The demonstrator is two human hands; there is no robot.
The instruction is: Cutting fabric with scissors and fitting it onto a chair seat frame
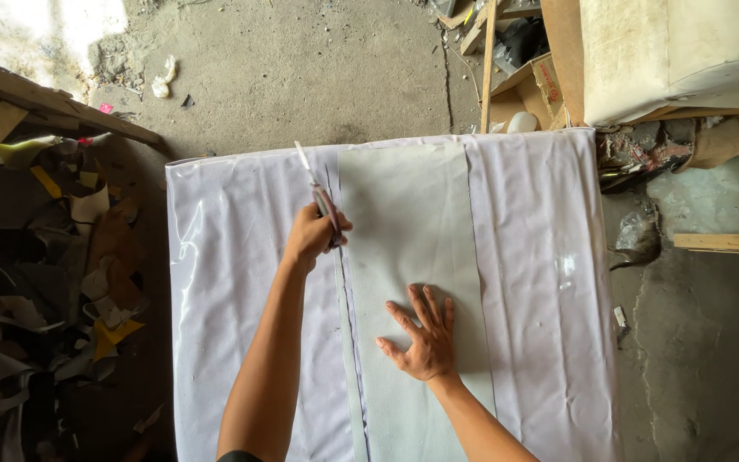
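Cutting step judged under way — knife (320, 193) gripped in left hand (311, 236), blade at left edge of grey panel (408, 257) (on white sheet (224, 282)). Right hand (425, 340) pressed flat, fingers spread. Next move needs steady line along edge.

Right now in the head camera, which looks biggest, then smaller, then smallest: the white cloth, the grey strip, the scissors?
1. White cloth, covering the whole table.
2. Grey strip, lying on the cloth.
3. Scissors, smallest, in the left hand.
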